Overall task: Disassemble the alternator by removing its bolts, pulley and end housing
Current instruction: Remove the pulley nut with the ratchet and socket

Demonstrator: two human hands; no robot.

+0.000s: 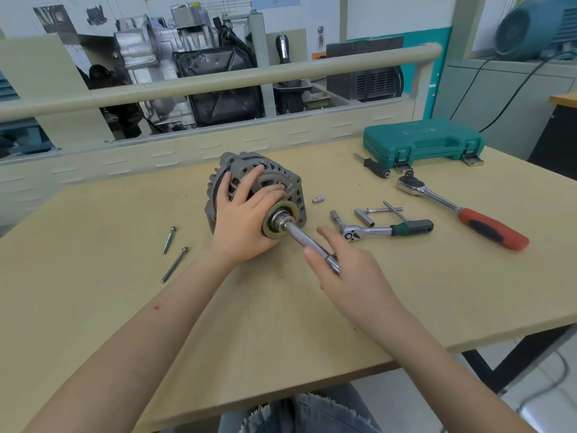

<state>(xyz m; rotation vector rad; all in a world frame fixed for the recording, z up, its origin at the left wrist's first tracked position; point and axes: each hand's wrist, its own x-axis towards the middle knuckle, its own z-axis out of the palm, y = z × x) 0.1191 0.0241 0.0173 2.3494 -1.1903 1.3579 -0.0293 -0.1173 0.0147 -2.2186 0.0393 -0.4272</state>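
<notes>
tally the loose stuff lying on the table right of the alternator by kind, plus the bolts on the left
Ratchet wrenches: 2, red-handled, green-handled
Long bolts: 3, two left, one right
Sockets: 3
T-bar: 1
Black-handled driver: 1
Green tool case: 1
Total: 11
</notes>
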